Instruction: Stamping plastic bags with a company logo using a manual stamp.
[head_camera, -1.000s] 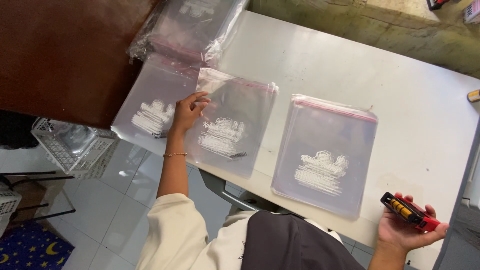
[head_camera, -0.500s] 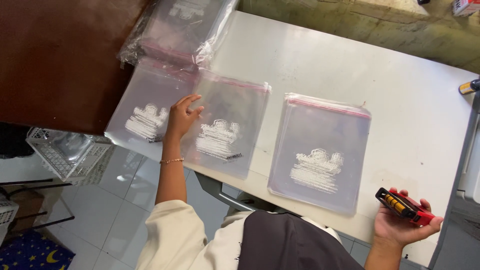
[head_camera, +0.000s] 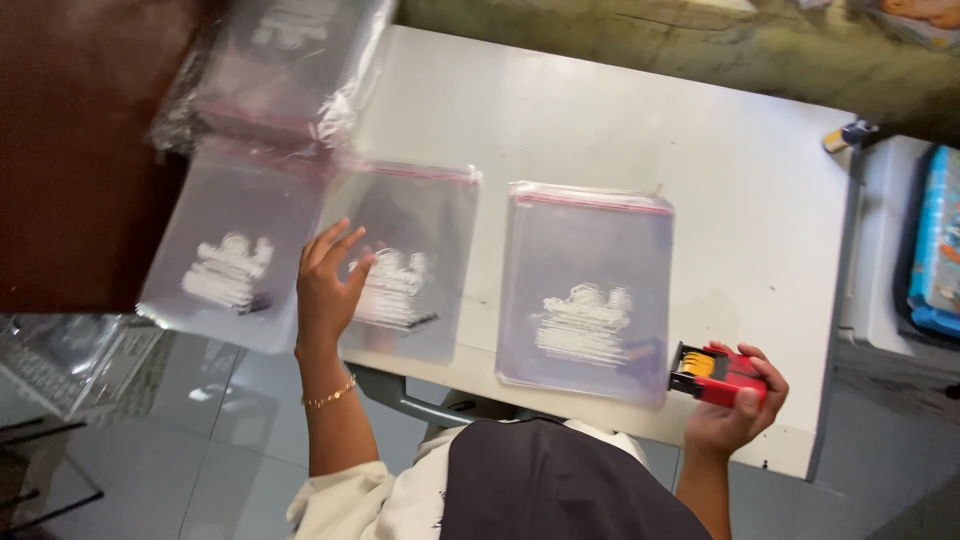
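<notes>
The right hand (head_camera: 735, 405) grips a red stamper (head_camera: 715, 373) at the table's (head_camera: 640, 120) near edge, just beside a stack of clear bags (head_camera: 585, 285). The left hand (head_camera: 325, 285), fingers spread open, rests on the middle bag (head_camera: 410, 255). Farther left lies another bag (head_camera: 230, 240).

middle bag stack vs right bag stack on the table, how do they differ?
The middle stack hangs its near end past the table edge; the right stack lies wholly on the tabletop. The left hand rests on the middle stack's left edge; the right stack is touched only by the red stamper in the right hand, at its near right corner. Both are clear bags with a red seal strip and white print.
</notes>
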